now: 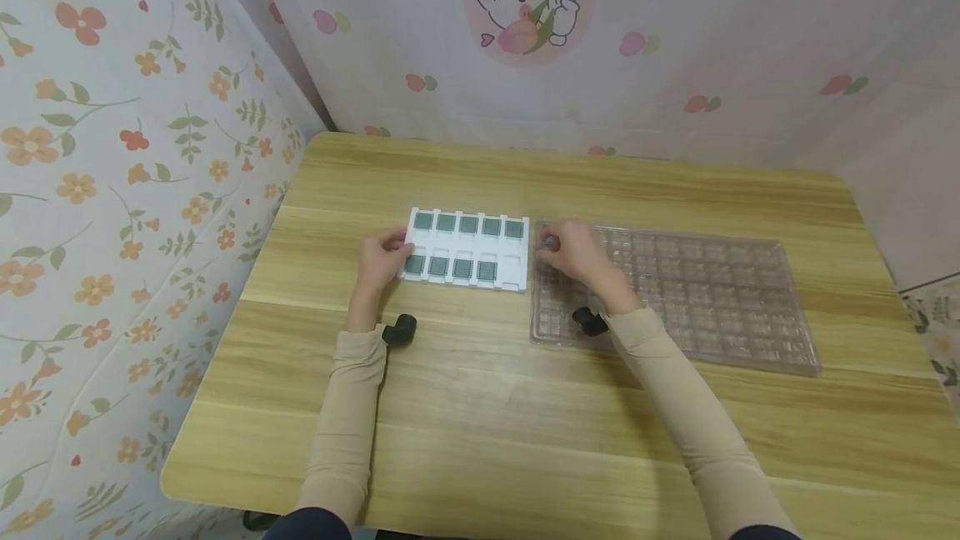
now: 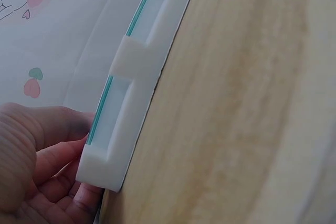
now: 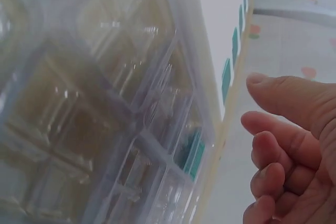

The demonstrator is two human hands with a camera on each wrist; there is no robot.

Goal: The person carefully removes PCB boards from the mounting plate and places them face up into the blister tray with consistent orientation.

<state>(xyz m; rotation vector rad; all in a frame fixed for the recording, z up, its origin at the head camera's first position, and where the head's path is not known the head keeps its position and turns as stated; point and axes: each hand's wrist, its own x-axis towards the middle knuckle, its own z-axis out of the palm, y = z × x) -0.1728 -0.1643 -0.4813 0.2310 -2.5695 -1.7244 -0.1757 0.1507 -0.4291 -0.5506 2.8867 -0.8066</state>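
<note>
In the head view a white tray (image 1: 457,242) holds two rows of green square chips (image 1: 468,225) with a fine grid pattern; its front right slot is bare. My left hand (image 1: 381,258) grips the tray's left end, and in the left wrist view the thumb (image 2: 68,124) lies at a chip's edge. My right hand (image 1: 581,255) is over the far left corner of a clear plastic tray (image 1: 720,290). A single green chip (image 3: 193,153) sits in one of that tray's pockets. The right thumb and forefinger are apart with nothing between them, close to this chip.
Both trays lie side by side on a wood-grain table (image 1: 480,423), a narrow gap between them. The clear tray has many moulded pockets and stretches right. A printed curtain (image 1: 420,48) hangs behind the table, and a floral one (image 1: 150,215) at the left.
</note>
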